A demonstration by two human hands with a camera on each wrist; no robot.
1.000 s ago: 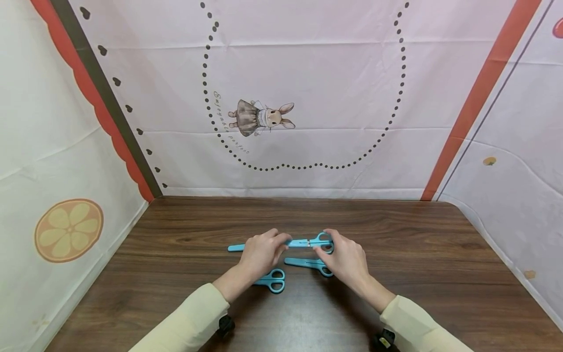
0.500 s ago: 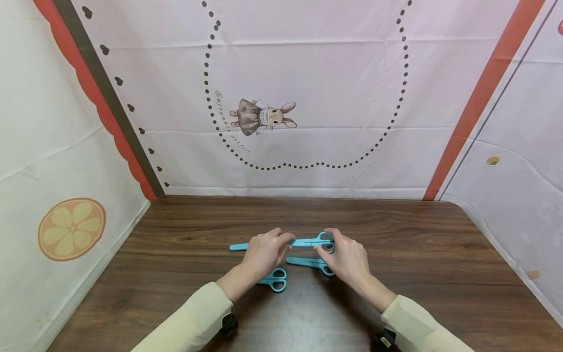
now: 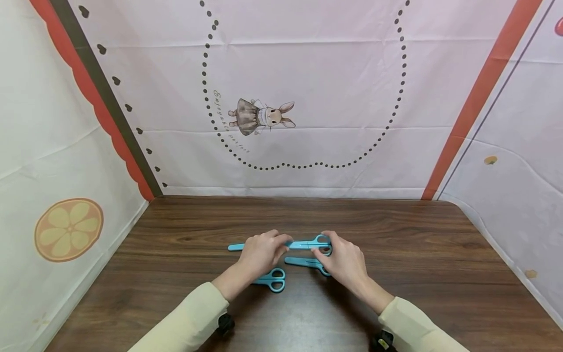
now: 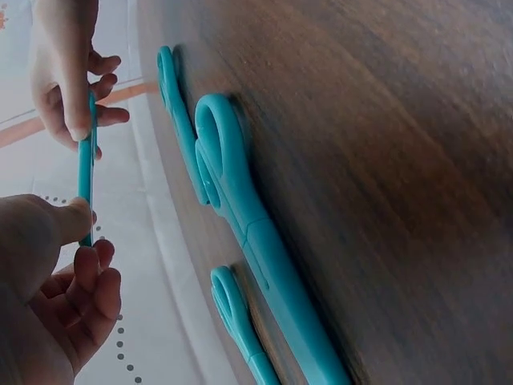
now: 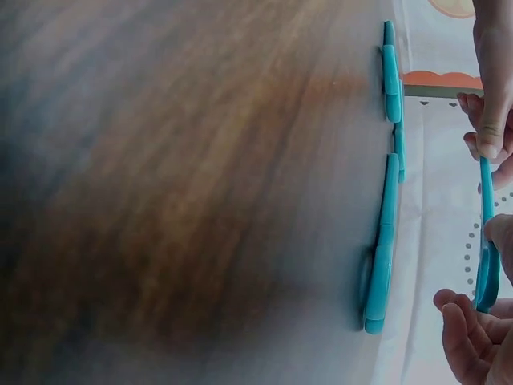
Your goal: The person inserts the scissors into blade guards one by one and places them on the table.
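Observation:
Between my two hands, above the table, is a pair of light-blue scissors [image 3: 301,245] with a matching blade cover. My left hand [image 3: 261,253] pinches the cover between thumb and fingers. The handle end is gripped by my right hand [image 3: 346,256], thumb and fingers at the loops. In the right wrist view the held scissors [image 5: 486,192] appear edge-on, cover and handle in one line. Below the hands lie a second pair of covered scissors [image 3: 302,262], its loops partly behind the right hand, and a third pair [image 3: 274,280], its blade end behind the left wrist.
Another pair of scissors [image 4: 232,309] lies on the table; its blue tip [image 3: 236,247] shows left of the left hand. The brown wooden table [image 3: 418,254] ends at a printed cloth backdrop [image 3: 334,98], with cloth walls on both sides.
One second ago a small gap with bare blade showed between cover and handle; it closed by half a second ago. My right hand has since shifted slightly left with the scissors.

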